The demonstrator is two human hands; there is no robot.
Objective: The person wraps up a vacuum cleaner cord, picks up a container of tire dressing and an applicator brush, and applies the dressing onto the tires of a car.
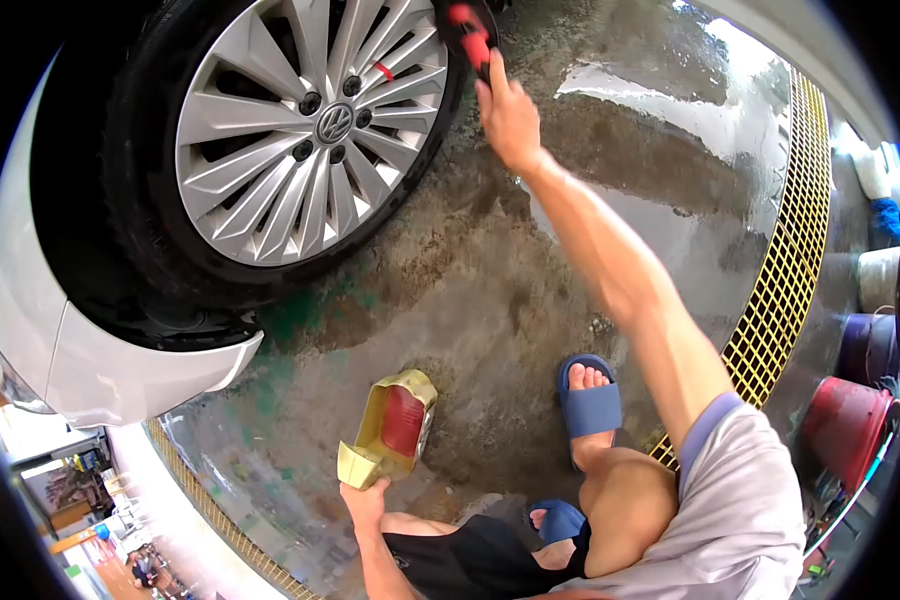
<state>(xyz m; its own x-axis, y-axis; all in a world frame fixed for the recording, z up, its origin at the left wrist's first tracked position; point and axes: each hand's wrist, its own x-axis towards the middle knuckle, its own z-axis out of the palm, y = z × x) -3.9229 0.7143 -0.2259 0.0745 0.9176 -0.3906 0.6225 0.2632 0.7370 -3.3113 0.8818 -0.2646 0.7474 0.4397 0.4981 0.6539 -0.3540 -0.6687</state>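
Observation:
My right hand (pixel 511 118) is stretched out ahead, closed round the handle of a red and black brush (pixel 473 42). The brush head is at the tyre's outer edge near the top of the view; its bristles are hidden. The black tyre (pixel 142 190) carries a silver multi-spoke wheel (pixel 260 135) with a VW badge at its centre. Low in front of me, my left hand (pixel 367 502) grips one end of a cut-open yellowish plastic jug (pixel 370 430). Something dark red lies inside the jug; I cannot tell whether it is liquid.
A white car body panel (pixel 160 380) curves around the wheel at left. Wet, stained concrete floor (pixel 490 290) surrounds my sandalled feet. Along the right runs a yellow drain grate (pixel 780 250). Beyond it stand a red bucket (pixel 843 425) and a dark purple bucket (pixel 867 348).

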